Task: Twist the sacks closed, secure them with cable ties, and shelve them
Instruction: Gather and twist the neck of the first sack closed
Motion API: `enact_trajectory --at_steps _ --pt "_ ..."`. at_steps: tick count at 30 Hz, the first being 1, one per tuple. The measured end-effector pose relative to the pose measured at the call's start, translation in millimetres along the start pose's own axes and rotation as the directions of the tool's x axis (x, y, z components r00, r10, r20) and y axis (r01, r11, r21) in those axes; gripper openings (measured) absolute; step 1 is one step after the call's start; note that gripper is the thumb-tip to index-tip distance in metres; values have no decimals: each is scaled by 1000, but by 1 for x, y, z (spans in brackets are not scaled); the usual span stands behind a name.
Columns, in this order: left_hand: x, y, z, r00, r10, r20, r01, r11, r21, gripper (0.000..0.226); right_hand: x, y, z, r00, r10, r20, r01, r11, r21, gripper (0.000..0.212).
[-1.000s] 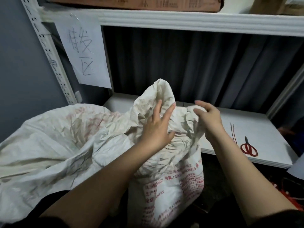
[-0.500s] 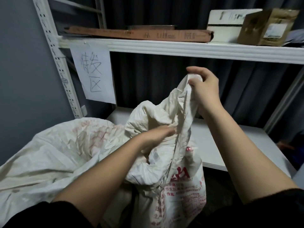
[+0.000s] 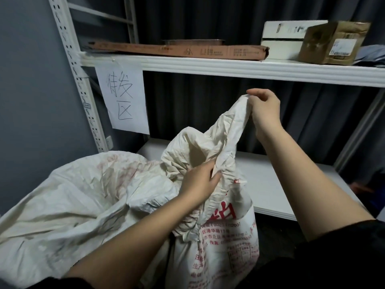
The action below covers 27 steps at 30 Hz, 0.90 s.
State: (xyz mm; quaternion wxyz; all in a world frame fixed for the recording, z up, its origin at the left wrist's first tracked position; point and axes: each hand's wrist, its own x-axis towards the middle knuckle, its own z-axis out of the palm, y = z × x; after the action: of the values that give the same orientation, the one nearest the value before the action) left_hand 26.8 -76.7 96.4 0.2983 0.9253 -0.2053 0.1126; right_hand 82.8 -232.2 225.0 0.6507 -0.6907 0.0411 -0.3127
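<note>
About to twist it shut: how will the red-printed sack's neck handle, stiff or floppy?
Likely floppy: the sack creases and drapes between the right hand pinching its top and the left hand. Probably light up there; it hangs from a pinch. Possibly slippery.

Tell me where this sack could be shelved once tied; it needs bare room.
The white lower shelf shows bare board between the held white woven sack and the right upright. The upper shelf is crowded with a flat brown carton and boxes.

Handwritten paper sign [image 3: 123, 99] taped under upper shelf; flat carton [image 3: 177, 50], possibly two boxes [image 3: 333, 42] above.
</note>
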Motion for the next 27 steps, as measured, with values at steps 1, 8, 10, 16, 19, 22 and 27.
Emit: enact_trajectory --at_steps 1,8,10,16,19,22,27 --pt "0 -2 -7 993 -25 113 47 979 -196 27 -2 5 -4 999 -32 22 34 996 -85 25" --pt "22 -2 -56 841 -232 490 540 419 -730 24 -55 49 -2 625 -584 519 756 284 -590 56" --pt "25 2 -64 876 -247 415 470 635 -613 28 -59 56 3 438 -545 715 883 113 -455 45" --pt "7 3 -51 983 -56 -174 27 986 -164 19 -53 39 12 584 -447 677 811 283 -513 37" --pt "-17 -4 -26 973 40 -226 -25 997 71 37 -49 28 19 641 -434 634 766 312 -561 46" --pt "-34 -19 -7 947 13 -320 20 995 102 56 -47 26 22 664 -469 582 743 323 -586 44" --pt "-36 -53 6 985 -37 -169 97 927 361 46 -42 18 17 778 -484 401 628 575 -524 23"
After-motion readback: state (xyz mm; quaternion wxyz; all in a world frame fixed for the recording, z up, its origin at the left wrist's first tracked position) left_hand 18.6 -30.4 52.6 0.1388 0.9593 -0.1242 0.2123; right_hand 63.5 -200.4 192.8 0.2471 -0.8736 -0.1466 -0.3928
